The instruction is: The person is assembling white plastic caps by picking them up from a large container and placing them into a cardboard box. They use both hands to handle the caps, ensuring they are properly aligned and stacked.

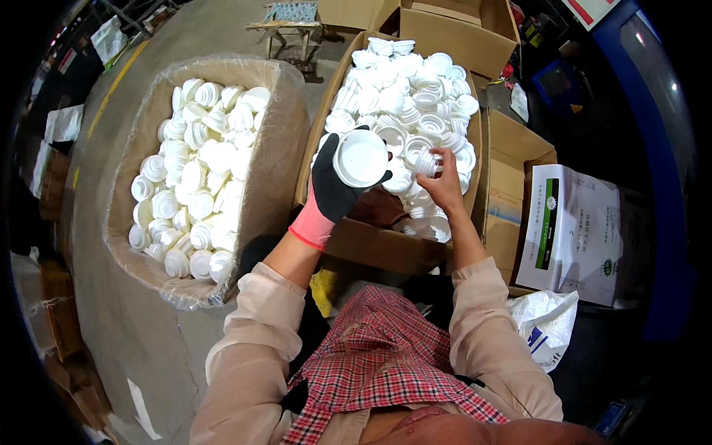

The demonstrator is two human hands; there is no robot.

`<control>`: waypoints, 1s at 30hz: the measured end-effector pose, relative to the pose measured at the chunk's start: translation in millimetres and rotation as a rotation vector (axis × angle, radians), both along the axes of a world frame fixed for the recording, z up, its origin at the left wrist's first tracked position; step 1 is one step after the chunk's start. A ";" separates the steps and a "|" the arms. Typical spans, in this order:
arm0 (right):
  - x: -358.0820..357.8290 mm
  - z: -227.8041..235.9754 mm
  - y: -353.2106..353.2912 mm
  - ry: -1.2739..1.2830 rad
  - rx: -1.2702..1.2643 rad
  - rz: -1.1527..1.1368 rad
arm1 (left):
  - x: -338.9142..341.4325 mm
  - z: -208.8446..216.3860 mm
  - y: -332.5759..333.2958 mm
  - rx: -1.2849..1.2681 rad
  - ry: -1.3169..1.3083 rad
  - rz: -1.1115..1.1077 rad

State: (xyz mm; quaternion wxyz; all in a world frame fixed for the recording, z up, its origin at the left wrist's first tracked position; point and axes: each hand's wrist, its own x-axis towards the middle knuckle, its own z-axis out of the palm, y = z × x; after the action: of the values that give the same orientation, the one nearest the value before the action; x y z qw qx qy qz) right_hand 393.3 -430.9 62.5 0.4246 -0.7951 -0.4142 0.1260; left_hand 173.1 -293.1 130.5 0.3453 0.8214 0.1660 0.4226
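Note:
My left hand (332, 182), in a black and pink glove, grips a round white plastic cap (361, 159) with its broad shallow face turned up. To its right, my bare right hand (445, 184) has its fingers closed on a ribbed white plastic part (426, 162). Both hands are over the near half of a cardboard box (386, 248) heaped with loose ribbed white plastic parts (389, 85). The underside of the cap in my left hand is hidden.
On the left stands a plastic-lined box (278, 148) full of stepped white caps (194, 174). A small stool (285, 30) is at the back. Right of the heap are an opened carton (504, 167), a printed white carton (567, 230) and a white bag (547, 319).

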 end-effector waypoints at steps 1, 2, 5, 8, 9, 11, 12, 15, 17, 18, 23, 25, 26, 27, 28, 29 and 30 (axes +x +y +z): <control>-11.5 19.1 3.1 0.066 0.069 0.014 | 0.3 -4.6 -0.5 -0.151 -0.037 -0.048; -22.5 36.0 3.9 0.129 0.135 0.024 | 3.7 -14.1 -2.1 -0.305 -0.078 -0.101; -54.6 55.4 -1.2 0.193 0.362 0.213 | 12.0 -18.3 -13.0 -0.521 -0.137 -0.225; -78.6 71.9 -3.3 0.065 0.363 0.246 | 12.1 -5.0 -31.7 -0.614 -0.165 -0.304; -82.3 79.8 -4.3 0.056 0.354 0.269 | 12.2 -4.1 -36.4 -0.628 -0.173 -0.316; -82.9 86.0 -7.4 -0.044 0.327 0.289 | 16.6 -7.4 -38.3 -0.691 -0.164 -0.351; -83.2 87.7 -8.9 -0.093 0.313 0.300 | 17.4 -7.2 -39.7 -0.714 -0.176 -0.368; -83.3 89.7 -12.8 -0.150 0.326 0.266 | 19.4 1.3 -45.6 -0.768 -0.215 -0.410; -82.4 91.4 -14.8 -0.195 0.334 0.281 | 20.2 5.5 -48.1 -0.767 -0.233 -0.420; -81.6 92.3 -15.5 -0.216 0.341 0.294 | 20.8 6.3 -48.9 -0.756 -0.236 -0.422; -82.0 96.3 -18.4 -0.273 0.329 0.320 | 21.5 3.0 -48.5 -0.769 -0.256 -0.452; -82.9 96.8 -17.7 -0.262 0.325 0.321 | 21.6 -2.0 -45.5 -0.679 -0.192 -0.418; -83.0 97.0 -17.2 -0.269 0.325 0.322 | 21.4 -4.3 -43.9 -0.603 -0.140 -0.387; -83.0 97.3 -16.7 -0.275 0.324 0.323 | 20.7 -5.6 -43.7 -0.637 -0.160 -0.402; -82.9 96.9 -16.5 -0.282 0.324 0.324 | 20.3 -3.5 -44.1 -0.670 -0.179 -0.418; -82.9 97.0 -16.3 -0.281 0.325 0.323 | 20.0 -2.0 -44.3 -0.703 -0.198 -0.434; -83.1 97.6 -16.2 -0.281 0.327 0.322 | 20.4 -1.4 -44.2 -0.733 -0.213 -0.438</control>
State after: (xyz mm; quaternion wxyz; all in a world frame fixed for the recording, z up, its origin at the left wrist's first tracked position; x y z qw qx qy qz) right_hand 310.2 -447.0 160.1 0.4602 -0.6495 -0.6051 0.0121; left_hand 193.5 -337.2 129.1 0.7104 0.6123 0.0903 0.3350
